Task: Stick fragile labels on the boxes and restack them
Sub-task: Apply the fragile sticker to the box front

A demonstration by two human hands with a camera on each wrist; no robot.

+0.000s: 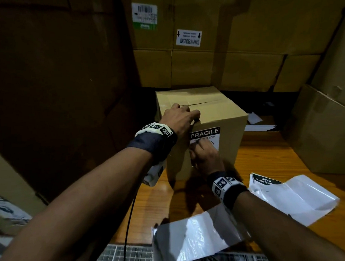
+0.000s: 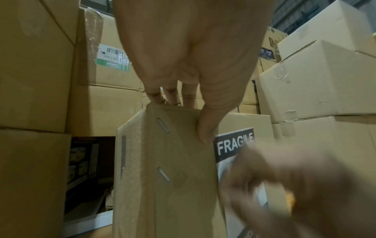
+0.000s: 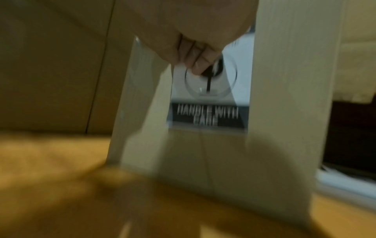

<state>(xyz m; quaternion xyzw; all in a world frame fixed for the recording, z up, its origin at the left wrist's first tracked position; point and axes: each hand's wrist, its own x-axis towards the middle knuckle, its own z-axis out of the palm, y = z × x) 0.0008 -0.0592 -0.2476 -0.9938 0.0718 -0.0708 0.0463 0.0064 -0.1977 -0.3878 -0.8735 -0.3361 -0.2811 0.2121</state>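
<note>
A small brown carton (image 1: 210,109) stands upright on the wooden table (image 1: 270,160). A white FRAGILE label (image 1: 205,132) is on its near face. My left hand (image 1: 180,117) grips the carton's top near corner, fingers over the top edge and thumb down the front face. The left wrist view shows that hand (image 2: 191,90) on the stapled carton (image 2: 173,161), beside the label (image 2: 234,145). My right hand (image 1: 205,156) presses bent fingers on the label's middle. In the blurred right wrist view the curled fingers (image 3: 195,53) lie over the label (image 3: 209,116), above the words HANDLE WITH CARE.
Glossy peeled backing sheets (image 1: 196,229) (image 1: 292,195) lie on the table's near side. Stacked cartons (image 1: 223,46) form a wall behind. Another carton (image 1: 325,131) stands at the right and a tall dark one (image 1: 54,87) at the left. A black cable (image 1: 129,223) hangs under my left arm.
</note>
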